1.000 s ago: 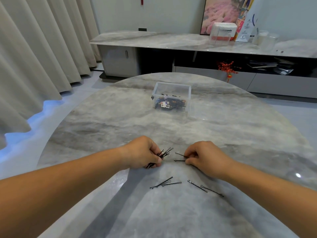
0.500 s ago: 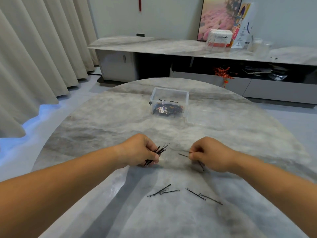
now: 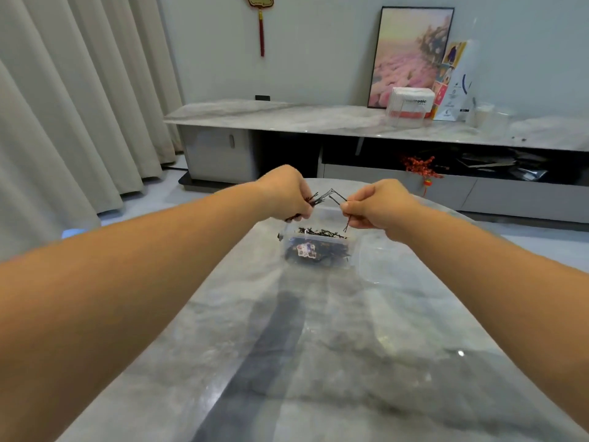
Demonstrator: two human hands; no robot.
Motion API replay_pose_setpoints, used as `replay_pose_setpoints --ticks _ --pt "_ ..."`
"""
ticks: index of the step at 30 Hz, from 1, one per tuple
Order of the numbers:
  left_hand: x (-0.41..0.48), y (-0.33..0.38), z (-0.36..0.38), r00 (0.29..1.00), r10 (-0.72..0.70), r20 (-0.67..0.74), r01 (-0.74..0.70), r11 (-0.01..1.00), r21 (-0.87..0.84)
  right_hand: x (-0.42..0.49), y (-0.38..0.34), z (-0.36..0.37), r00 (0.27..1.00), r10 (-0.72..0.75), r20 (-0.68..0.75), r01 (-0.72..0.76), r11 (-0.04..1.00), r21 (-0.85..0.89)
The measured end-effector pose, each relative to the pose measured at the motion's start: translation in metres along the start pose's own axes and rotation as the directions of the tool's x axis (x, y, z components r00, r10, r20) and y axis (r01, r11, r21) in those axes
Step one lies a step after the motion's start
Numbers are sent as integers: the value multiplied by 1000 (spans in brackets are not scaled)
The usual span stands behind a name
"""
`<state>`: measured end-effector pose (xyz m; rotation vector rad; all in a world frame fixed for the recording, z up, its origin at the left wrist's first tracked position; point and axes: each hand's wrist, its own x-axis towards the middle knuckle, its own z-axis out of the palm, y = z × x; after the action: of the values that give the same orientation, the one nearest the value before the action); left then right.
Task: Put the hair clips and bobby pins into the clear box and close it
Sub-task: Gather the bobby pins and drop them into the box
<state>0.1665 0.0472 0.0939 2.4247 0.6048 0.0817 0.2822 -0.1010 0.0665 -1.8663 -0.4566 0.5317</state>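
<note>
The clear box (image 3: 318,240) stands open on the far part of the round marble table (image 3: 287,362). Inside it lie dark bobby pins and hair clips (image 3: 318,248), one clip with a pale pattern. My left hand (image 3: 283,193) grips a bunch of black bobby pins (image 3: 315,199) just above the box's left rim. My right hand (image 3: 376,204) pinches a few bobby pins (image 3: 338,196) above the box's right rim. The two bunches nearly touch over the box. The clear lid (image 3: 379,266) lies flat on the table to the right of the box.
Beyond the table runs a long marble sideboard (image 3: 318,119) carrying a framed picture (image 3: 411,55), a white carton (image 3: 409,106) and clear containers. Curtains (image 3: 63,106) hang at the left. A red ornament (image 3: 420,165) sits on the lower shelf.
Both hands have lifted from the near table and reached forward over the box, carrying their pins. The view tilted up, and the loose pins on the near table are out of sight.
</note>
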Motion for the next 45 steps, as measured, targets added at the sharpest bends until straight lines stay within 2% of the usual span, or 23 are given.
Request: replay_pose_setpoints --ticks 4,7,10,18,21,23,25,27,30,32,34,38,41,45 --pt "34 -5 8 997 -9 71 -3 985 172 25 -3 13 998 -45 51 59 949 -311" --pt "48 -14 18 994 23 108 -50 965 256 31 -3 18 992 -67 109 110 880 -463" --pt "52 -20 23 995 67 74 -85 961 265 33 1 16 986 -94 135 150 848 -508" --pt "33 -28 28 990 106 -89 -97 991 93 2 13 -7 974 -217 72 223 842 -491" --pt "5 -30 31 975 121 -185 -120 993 13 -37 21 -20 965 -216 149 263 816 -515" --pt "-25 -33 36 970 127 -205 -125 992 22 -71 29 -28 956 -151 253 268 798 -539" --pt "-66 -34 46 988 113 -105 -105 992 77 -109 41 -32 927 -8 375 242 776 -582" --pt "-108 -34 60 992 85 91 -100 979 175 -144 56 -31 870 135 475 244 719 -651" --pt "-170 -33 82 934 -17 356 -79 964 252 -192 73 -29 812 272 516 271 608 -746" --pt "-200 -34 93 893 -77 444 -54 960 276 -215 81 -29 805 320 499 242 592 -769" --pt "-217 -34 99 890 -105 444 -40 952 305 -231 85 -26 829 319 459 189 613 -767" --pt "-225 -29 113 928 -112 356 -6 950 313 -243 96 -21 898 290 331 91 614 -784" --pt "-226 -26 120 934 -132 332 30 955 295 -246 104 -17 932 241 269 69 612 -788" --pt "-227 -25 125 925 -151 348 58 963 265 -249 114 -14 947 211 241 42 663 -747"
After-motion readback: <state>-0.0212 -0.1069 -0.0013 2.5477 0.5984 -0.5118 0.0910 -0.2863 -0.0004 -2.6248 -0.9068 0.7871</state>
